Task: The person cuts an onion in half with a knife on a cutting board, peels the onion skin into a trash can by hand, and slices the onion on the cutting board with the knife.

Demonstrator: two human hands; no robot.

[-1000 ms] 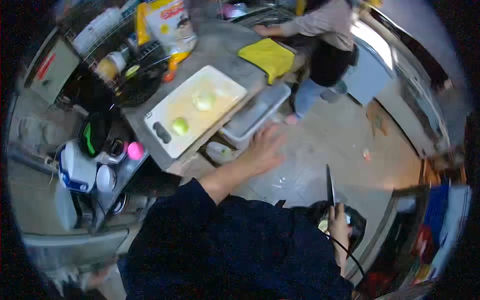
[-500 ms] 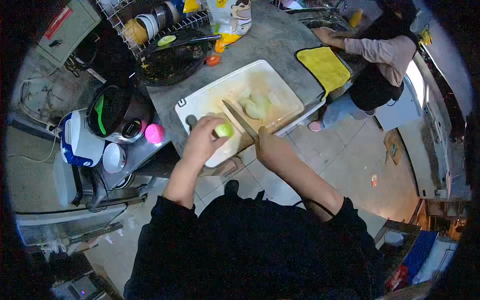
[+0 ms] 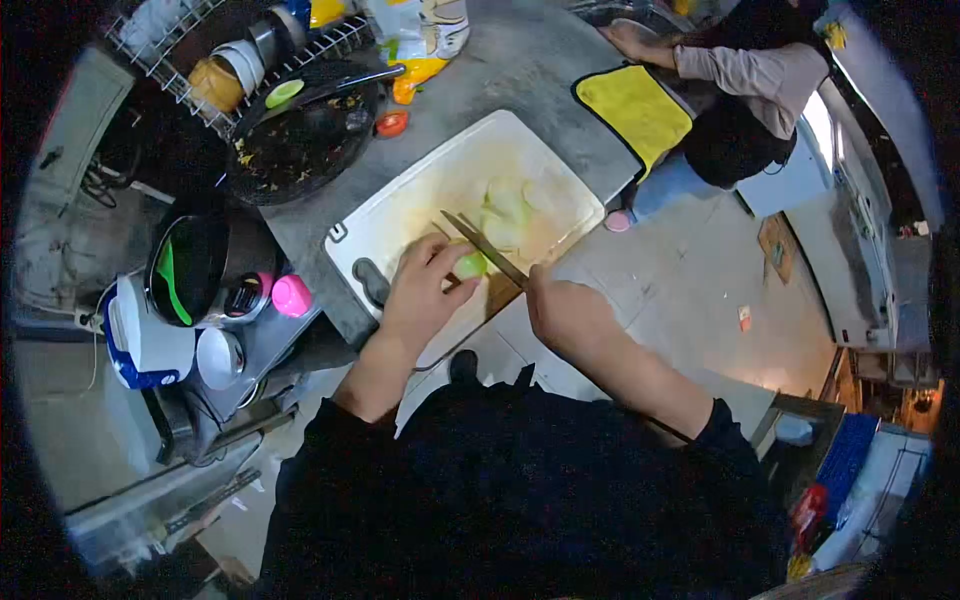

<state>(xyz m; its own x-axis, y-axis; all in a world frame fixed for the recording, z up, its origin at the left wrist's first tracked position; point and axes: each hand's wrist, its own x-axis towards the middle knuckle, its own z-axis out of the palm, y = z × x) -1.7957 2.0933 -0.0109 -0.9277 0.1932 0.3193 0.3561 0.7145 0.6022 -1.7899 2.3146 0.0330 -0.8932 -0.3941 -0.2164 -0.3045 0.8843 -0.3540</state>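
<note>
A white cutting board (image 3: 400, 218) lies at the counter's corner. My left hand (image 3: 422, 288) is closed on a round, pale green piece of vegetable (image 3: 468, 264), its fingertips over the top; the exact kind is unclear. In my right hand (image 3: 572, 315) is a knife (image 3: 485, 247), fingers wrapped round the handle. The blade points up and left, right beside the vegetable piece, seemingly touching it. Several thin, pale green slices (image 3: 503, 212) lie on the board beyond the blade.
Around the board are a dark round stone dish (image 3: 300, 150) with food bits, a red tomato piece (image 3: 392, 124) and a yellow cloth (image 3: 635, 115). A dish rack (image 3: 175, 75) stands at back left, a pot (image 3: 170, 275) at left. Another person's hand (image 3: 635, 40) rests at back right.
The view has shifted, moving the board slightly left and up. My left hand has brought the vegetable piece closer to the blade. Both hands keep their hold.
</note>
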